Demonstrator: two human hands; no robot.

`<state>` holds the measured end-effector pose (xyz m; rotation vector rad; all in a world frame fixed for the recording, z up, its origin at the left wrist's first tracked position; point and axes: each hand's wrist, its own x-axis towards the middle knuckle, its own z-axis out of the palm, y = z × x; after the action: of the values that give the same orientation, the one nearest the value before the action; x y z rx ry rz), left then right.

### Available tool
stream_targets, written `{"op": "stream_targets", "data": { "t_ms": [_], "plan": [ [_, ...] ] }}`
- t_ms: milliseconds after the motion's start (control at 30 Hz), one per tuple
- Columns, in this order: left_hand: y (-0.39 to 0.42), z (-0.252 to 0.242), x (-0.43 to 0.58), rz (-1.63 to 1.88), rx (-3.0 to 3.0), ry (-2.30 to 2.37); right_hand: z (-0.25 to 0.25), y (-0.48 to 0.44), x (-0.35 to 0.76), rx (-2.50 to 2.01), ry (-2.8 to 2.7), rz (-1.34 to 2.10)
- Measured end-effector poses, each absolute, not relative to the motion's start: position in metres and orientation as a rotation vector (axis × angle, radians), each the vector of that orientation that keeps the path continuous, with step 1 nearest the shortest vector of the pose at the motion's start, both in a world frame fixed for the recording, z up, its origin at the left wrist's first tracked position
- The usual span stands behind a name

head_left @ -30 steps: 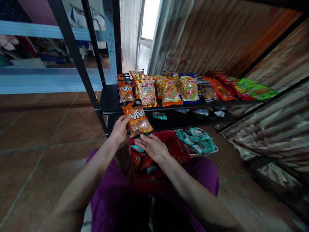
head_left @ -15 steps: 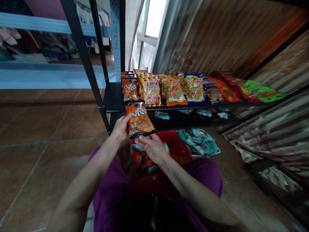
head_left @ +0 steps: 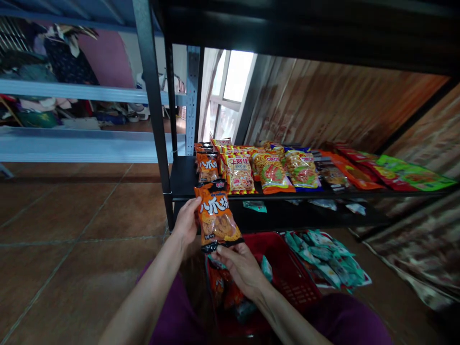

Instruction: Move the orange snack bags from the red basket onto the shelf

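Observation:
Both my hands hold an orange snack bag upright in front of a black shelf. My left hand grips its left edge with thumb and fingers closed. My right hand pinches its bottom edge. The bag hovers just above a red basket on my lap that holds more orange packets and a teal one. A matching orange bag lies at the left end of the shelf's row of snack bags.
The shelf carries a row of colourful snack bags up to green ones at the right. A tray of teal packets lies on the floor under it. A black upright post stands left; blue shelving behind; tiled floor to the left.
The view has tilted upward, so everything sits lower in the frame. The orange bag has stayed upright in both hands, a little closer to the shelf's front edge.

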<state>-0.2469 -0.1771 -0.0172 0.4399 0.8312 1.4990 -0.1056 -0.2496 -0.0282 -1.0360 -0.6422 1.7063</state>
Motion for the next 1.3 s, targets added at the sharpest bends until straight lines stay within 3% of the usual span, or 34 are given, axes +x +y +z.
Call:
{"op": "stream_targets", "data": {
  "t_ms": [300, 700, 967, 1300],
  "plan": [
    [-0.158, 0.004, -0.264, 1.609, 0.372, 0.800, -0.051, -0.245, -0.092, -1.157, -0.652, 1.724],
    [-0.140, -0.008, -0.260, 1.600, 0.456, 0.995, -0.076, -0.233, -0.087, -1.152, -0.658, 1.796],
    [-0.135, -0.015, -0.263, 1.653, 0.588, 1.067, -0.067, -0.224, -0.083, -0.881, -0.632, 1.901],
    [-0.140, -0.023, -0.252, 1.607, 0.621, 1.156, -0.057, -0.205, -0.087, -0.965, -0.932, 1.732]
  ]
}}
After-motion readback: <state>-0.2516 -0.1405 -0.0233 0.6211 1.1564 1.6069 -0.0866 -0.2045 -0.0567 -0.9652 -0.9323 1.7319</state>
